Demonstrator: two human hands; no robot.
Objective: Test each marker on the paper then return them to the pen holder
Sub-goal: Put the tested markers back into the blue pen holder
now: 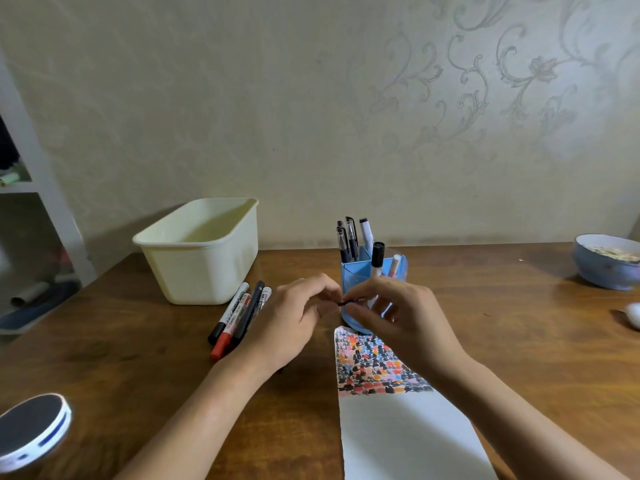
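Observation:
My left hand (291, 317) and my right hand (398, 315) meet in front of the blue pen holder (356, 271), and both pinch a thin dark marker (348, 302) held level between their fingertips; most of it is hidden. The holder stands upright with several pens and markers in it. The white paper (398, 427) lies below my right hand, its top covered with black, red, orange and pink test marks. Several loose markers (239, 313) lie on the table to the left of my left hand.
A cream plastic tub (201, 251) stands at the back left. A blue bowl (606, 265) sits at the far right edge, with a white object (633, 315) near it. A round dark-topped device (33, 427) lies at the front left. White shelving (41, 188) stands to the left.

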